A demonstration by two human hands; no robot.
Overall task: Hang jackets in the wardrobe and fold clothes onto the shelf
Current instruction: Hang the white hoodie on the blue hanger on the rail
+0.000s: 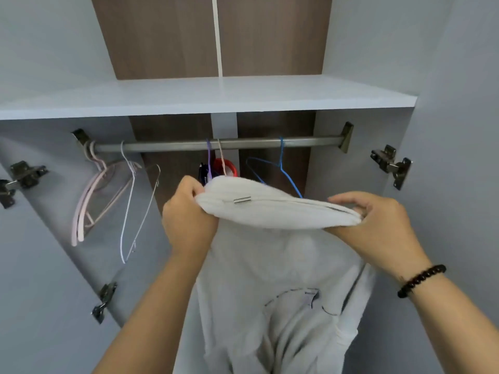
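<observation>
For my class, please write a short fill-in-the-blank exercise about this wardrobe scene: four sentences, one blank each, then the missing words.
1. Both hands, left and right, grip a ____ garment in front of the wardrobe.
2. The bead bracelet sits on the ____ wrist.
3. The blue hanger hangs from the metal ____.
4. The pink hangers hang at the rail's ____ end.

Missing words: white; right; rail; left

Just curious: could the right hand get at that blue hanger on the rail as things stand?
Probably not yet: the right hand grips the white garment, which hangs in front of the blue hanger. It would have to let go first.
</observation>
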